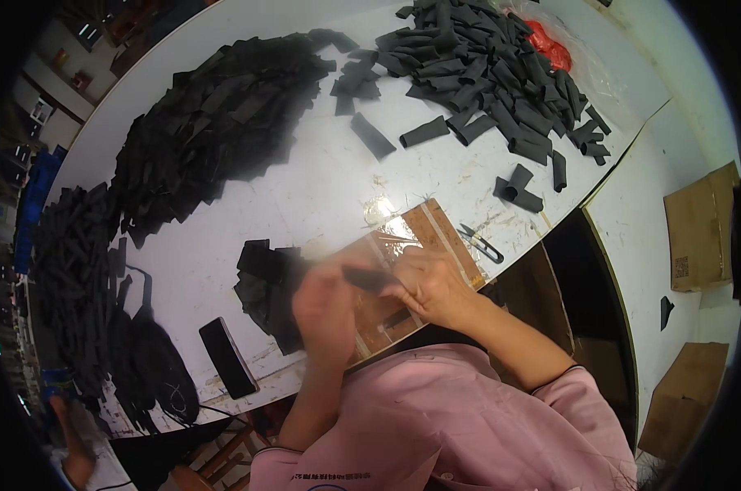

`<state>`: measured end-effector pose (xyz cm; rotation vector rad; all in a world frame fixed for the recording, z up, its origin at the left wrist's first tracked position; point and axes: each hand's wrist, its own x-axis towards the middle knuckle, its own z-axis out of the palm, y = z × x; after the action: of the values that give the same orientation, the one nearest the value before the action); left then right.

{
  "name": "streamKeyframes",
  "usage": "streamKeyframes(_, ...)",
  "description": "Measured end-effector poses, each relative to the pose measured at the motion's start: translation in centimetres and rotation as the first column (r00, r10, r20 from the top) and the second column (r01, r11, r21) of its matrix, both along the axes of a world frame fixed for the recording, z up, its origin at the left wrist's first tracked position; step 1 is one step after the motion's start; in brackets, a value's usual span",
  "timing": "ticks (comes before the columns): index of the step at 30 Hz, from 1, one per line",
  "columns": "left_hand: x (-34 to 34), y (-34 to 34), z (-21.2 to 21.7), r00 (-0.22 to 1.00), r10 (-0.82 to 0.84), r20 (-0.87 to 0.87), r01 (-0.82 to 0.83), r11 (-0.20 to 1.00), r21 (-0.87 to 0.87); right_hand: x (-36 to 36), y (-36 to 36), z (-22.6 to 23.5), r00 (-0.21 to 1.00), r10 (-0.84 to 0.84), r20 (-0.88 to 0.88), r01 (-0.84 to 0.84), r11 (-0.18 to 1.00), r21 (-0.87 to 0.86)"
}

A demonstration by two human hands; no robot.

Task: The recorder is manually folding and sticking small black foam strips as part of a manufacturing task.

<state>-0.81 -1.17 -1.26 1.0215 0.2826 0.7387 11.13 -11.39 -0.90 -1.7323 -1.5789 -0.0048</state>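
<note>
A short dark grey fabric piece [369,280] is between my two hands, above a brown wooden board [436,229]. My right hand [432,282] is closed, its thumb and fingers pinching the right end of the piece. A thin shiny sliver shows beside the right fingers, too fine to name. My left hand [325,307] is at the other end of the piece, its fingers smeared by motion. Next to the left hand lies a small stack of flat black fabric pieces [260,282]. Thread snips [482,244] lie just right of the board.
A large heap of flat black pieces [215,114] covers the far left of the white table [330,196]. Rolled grey tubes [477,74] are piled far right, near a red bag [548,47]. A phone [227,358] and a black pouch [164,372] lie left. Cardboard boxes [702,229] stand right.
</note>
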Motion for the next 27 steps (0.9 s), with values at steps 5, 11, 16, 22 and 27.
streamKeyframes(5, 1.7, 0.5, 2.8, 0.994, -0.111, -0.023, 0.113, 0.987, 0.114, 0.7, 0.2, 0.1, 0.999, 0.025, -0.048, -0.026, 1.0, -0.007)
streamKeyframes(11, 2.2, 0.3, 4.8, 0.86, -0.149, -0.487, 0.41, 0.771, 0.487, 0.0, -0.3, -2.2, 0.986, 0.041, -0.164, -0.033, 0.998, 0.05)
streamKeyframes(16, 1.4, 0.7, 3.8, 0.983, -0.141, -0.116, 0.18, 0.849, 0.498, 0.6, 0.1, -1.1, 0.96, 0.061, -0.273, -0.09, 0.992, -0.092)
streamKeyframes(22, 0.4, 1.5, 2.4, 0.981, 0.155, 0.12, -0.155, 0.988, -0.006, 0.2, 0.6, 0.7, 0.989, 0.043, -0.139, -0.059, 0.992, -0.111)
streamKeyframes(27, -1.6, 7.9, -3.9, 0.515, 0.755, -0.406, -0.34, 0.615, 0.712, 1.8, 0.4, 2.1, 0.954, 0.105, -0.28, -0.143, 0.983, -0.116)
